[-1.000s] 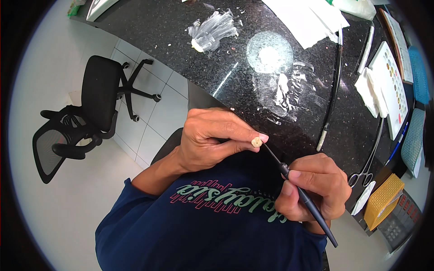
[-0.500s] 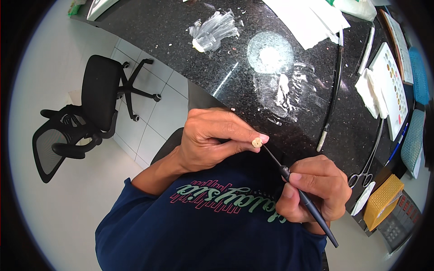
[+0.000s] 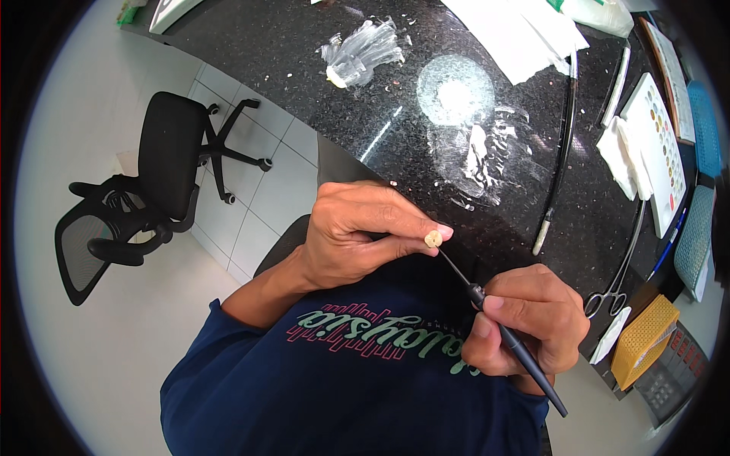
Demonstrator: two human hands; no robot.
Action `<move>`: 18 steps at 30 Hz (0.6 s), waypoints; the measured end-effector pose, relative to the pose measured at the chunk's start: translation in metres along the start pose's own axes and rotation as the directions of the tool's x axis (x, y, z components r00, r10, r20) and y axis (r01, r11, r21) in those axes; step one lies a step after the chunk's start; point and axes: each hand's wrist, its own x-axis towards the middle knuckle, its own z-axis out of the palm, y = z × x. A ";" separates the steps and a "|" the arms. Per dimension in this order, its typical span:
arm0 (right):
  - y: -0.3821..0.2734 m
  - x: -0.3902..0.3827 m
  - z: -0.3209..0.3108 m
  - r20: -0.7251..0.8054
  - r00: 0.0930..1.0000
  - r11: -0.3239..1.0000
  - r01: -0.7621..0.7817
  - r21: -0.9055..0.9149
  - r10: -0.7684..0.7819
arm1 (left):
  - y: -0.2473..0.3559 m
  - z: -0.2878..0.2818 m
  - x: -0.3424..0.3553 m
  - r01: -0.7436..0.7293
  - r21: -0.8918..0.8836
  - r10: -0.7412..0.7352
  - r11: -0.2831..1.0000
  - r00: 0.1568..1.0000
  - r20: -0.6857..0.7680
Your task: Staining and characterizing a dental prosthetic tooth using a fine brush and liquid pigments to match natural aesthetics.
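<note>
Between the thumb and forefinger of my left hand (image 3: 361,232) is a small yellowish tooth crown (image 3: 433,239), its grooved chewing face showing. My right hand (image 3: 532,319) grips a dark, slim brush (image 3: 518,351) like a pen, the thick handle slanting down to the right. The thin dark tip of the brush reaches the lower edge of the crown; whether it touches is too small to tell. Both hands are just in front of my body, at the near edge of the black speckled worktop (image 3: 334,114).
White smears (image 3: 479,159) and a bright light spot mark the worktop. To the right lie a black brush (image 3: 563,152), scissor-handled forceps (image 3: 607,300), a white palette with coloured spots (image 3: 658,144) and a yellow basket (image 3: 645,338). White paper (image 3: 517,38) lies at the back. An office chair (image 3: 171,159) stands left.
The view has barely shifted. My right hand has moved very slightly left with the brush, and the crown is turned or shifted a touch between my left fingertips.
</note>
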 end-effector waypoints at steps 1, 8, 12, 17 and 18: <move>0.000 0.000 0.000 -0.002 1.000 1.000 0.000 0.003 0.000 | 0.000 0.000 0.000 -0.001 -0.001 0.001 1.000 1.000 0.001; 0.000 0.001 0.000 0.012 1.000 1.000 0.011 0.003 -0.011 | 0.001 0.000 0.001 0.000 -0.005 0.000 1.000 1.000 0.002; -0.001 -0.001 -0.003 0.022 1.000 1.000 0.020 0.024 -0.020 | 0.001 0.001 0.000 0.007 -0.011 -0.007 1.000 1.000 -0.009; -0.007 -0.006 -0.008 -0.089 0.995 0.998 -0.030 0.047 0.034 | 0.014 0.002 -0.001 -0.060 0.205 0.067 0.977 0.997 -0.029; -0.008 -0.006 -0.010 -0.080 0.996 0.998 -0.031 0.047 0.034 | 0.016 0.003 -0.001 -0.106 0.325 0.127 0.940 0.991 -0.043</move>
